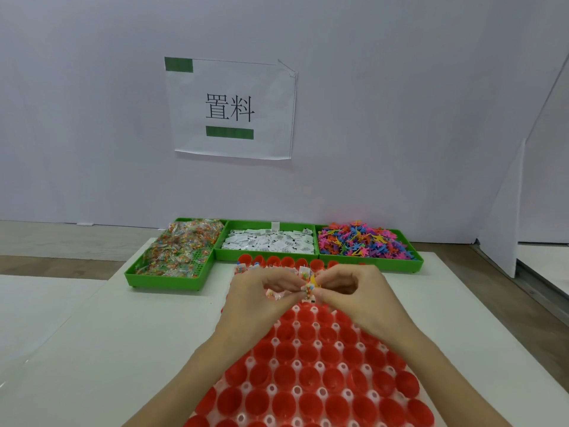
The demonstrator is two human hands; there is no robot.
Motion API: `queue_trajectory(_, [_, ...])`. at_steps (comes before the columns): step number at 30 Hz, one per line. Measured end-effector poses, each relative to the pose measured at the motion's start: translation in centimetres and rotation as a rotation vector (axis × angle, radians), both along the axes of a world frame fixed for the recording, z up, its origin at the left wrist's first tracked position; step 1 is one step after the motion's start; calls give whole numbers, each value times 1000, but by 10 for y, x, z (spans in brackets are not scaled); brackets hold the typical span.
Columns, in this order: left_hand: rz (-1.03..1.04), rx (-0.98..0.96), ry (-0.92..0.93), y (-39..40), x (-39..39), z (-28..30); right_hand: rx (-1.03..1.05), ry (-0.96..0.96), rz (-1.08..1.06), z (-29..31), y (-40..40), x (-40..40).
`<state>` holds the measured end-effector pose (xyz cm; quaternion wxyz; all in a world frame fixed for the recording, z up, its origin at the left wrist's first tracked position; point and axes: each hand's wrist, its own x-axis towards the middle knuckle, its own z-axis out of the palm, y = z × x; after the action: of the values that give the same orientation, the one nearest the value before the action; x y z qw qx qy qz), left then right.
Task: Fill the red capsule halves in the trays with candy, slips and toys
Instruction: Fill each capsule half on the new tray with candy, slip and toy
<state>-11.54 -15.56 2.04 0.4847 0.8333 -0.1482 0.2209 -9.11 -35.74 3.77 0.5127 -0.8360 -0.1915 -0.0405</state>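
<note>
Both hands meet at the centre of the frame, just above the far part of a white tray packed with rows of red capsule halves. The left hand comes in from the lower left with its fingers curled, pinching a small clear candy packet and a little bundle of coloured bits between fingertips and thumb. The right hand comes in from the lower right, fingers likewise curled, pinching the same small bundle from the other side; a yellow piece shows in it, but what exactly each fingertip holds is too small to tell. The halves in the lower part of the frame look empty, while those in the rows just beyond the hands have white slips and coloured pieces standing in them. Behind the tray, across the middle of the frame, three green bins sit side by side: the left bin holds candy packets, the middle bin holds white slips, the right bin holds bright plastic toys. All rest on a white table. On the wall in the upper centre hangs a paper sign with two green strips.
</note>
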Motion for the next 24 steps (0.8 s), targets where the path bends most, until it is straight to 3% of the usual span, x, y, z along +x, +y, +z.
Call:
queue_trajectory(3, [94,147,-24,-7,15,-1,-92,-26,-31,1,-1,17])
queue_trajectory(9, [47,330,34,-3,33,-6,-202,-11,-29,-11,3,35])
queue_trajectory(24, [-26,541,-28,4,44,-10,-424,-67,-28,-14,11,38])
